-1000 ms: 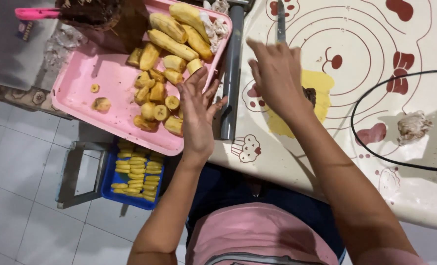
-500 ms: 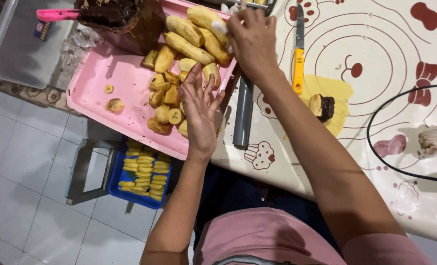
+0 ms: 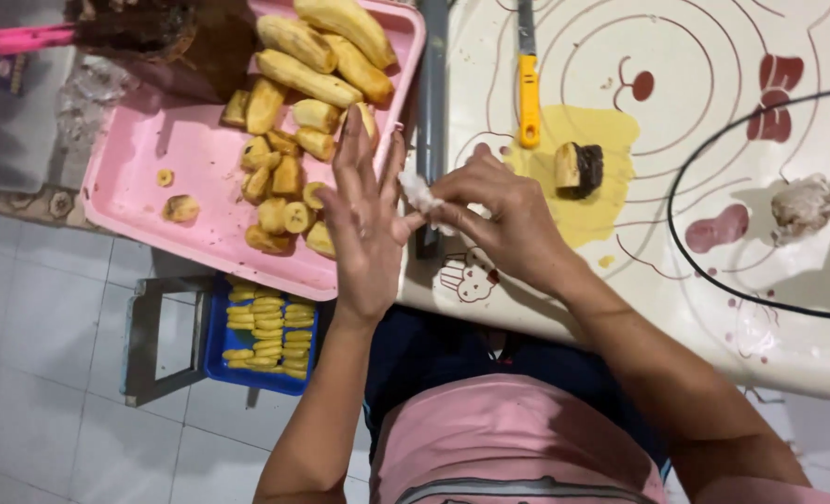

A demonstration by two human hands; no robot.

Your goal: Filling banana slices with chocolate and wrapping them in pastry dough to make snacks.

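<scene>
My left hand [image 3: 363, 229] is held flat with fingers spread over the near edge of a pink tray [image 3: 144, 177]. My right hand [image 3: 503, 219] pinches a small white wad of tissue [image 3: 421, 194] and presses it against the left hand's thumb side. The tray holds several peeled whole bananas [image 3: 307, 79] at its far end and cut banana pieces [image 3: 279, 177] nearer me. A banana piece with a dark chocolate side [image 3: 578, 168] lies on a yellow patch of the white patterned mat [image 3: 713, 140]. A yellow-handled knife [image 3: 527, 89] lies beyond it.
A blue crate of yellow banana slices [image 3: 265, 331] stands on the tiled floor beneath the tray. A dark pot with a pink handle [image 3: 144, 28] sits at the tray's far left. A crumpled tissue [image 3: 804, 203] and a black cable [image 3: 685, 233] lie on the mat's right.
My right hand came back from the bananas at the tray's far end with a white tissue and now meets the left hand. The left hand stays spread over the tray's edge.
</scene>
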